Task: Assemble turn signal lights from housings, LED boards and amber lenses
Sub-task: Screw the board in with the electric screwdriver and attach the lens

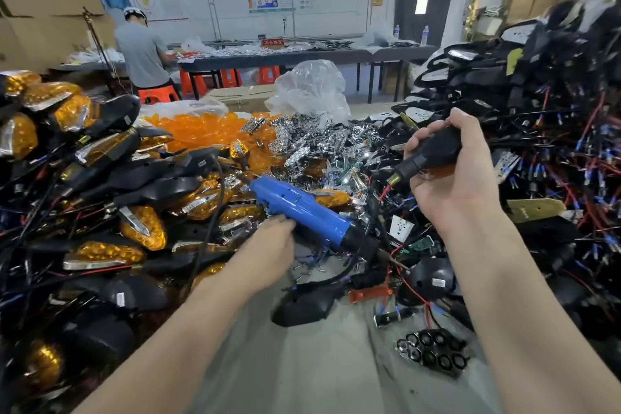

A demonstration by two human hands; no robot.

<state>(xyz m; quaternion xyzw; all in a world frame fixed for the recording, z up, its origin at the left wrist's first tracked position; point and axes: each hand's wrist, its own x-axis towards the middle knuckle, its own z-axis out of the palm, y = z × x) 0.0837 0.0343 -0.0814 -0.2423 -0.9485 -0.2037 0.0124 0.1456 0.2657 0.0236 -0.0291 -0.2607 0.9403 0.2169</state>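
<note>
One housing gripped by right hand, stem pointing down-left

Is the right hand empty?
No, the right hand has its fingers curled round a black light housing and holds it up above the pile of parts.

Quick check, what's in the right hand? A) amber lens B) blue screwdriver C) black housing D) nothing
C: the right hand grips a black housing above the parts pile, while the blue screwdriver is lower down at the left hand.
</note>
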